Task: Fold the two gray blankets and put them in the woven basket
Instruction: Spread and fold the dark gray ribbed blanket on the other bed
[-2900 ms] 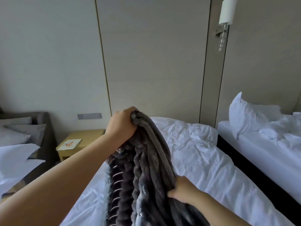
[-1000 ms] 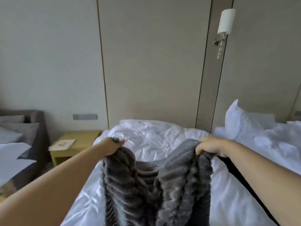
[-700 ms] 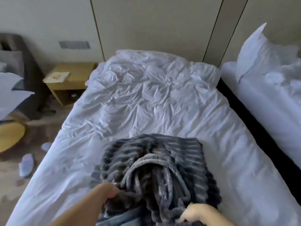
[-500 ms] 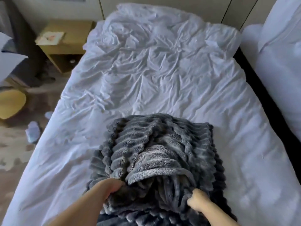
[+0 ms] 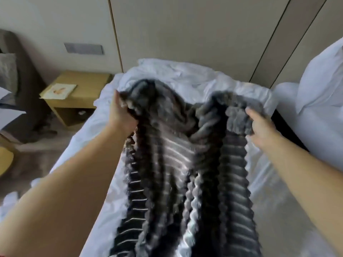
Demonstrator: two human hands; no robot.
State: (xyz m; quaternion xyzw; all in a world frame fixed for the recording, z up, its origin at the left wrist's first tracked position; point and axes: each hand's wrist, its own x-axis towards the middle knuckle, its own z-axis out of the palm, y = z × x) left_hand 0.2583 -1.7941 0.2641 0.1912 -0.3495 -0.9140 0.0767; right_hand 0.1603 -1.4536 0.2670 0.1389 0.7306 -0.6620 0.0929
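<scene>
A bedroom with panelled walls: a bed (image 5: 194, 78) under rumpled white sheets fills the centre, and it serves as the folding surface.

The gray blanket (image 5: 185, 164), ribbed and plush, is held up above the bed by its far edge and hangs toward the viewer in deep, bunched folds; its lower part runs out of view at the bottom. The left hand (image 5: 120, 112) has its fingers closed around one upper corner. The right hand (image 5: 259, 125) clamps the other corner, thumb over the cloth and fingers beneath. The two hands are well apart, yet the edge between them sags rather than running taut. Motion blur softens the cloth.

Step in hand, as judged: spreading the first blanket to make a fold; no neat fold shows yet. The next move calls for drawing the top edge straight, then bringing the corners together or laying the blanket flat on the sheets to halve it.

Beside the bed at left stands a wooden nightstand (image 5: 81, 101) bearing a card (image 5: 60, 90); at right, a second bed with a white pillow (image 5: 323, 76). Neither the second blanket nor the basket is in view.
</scene>
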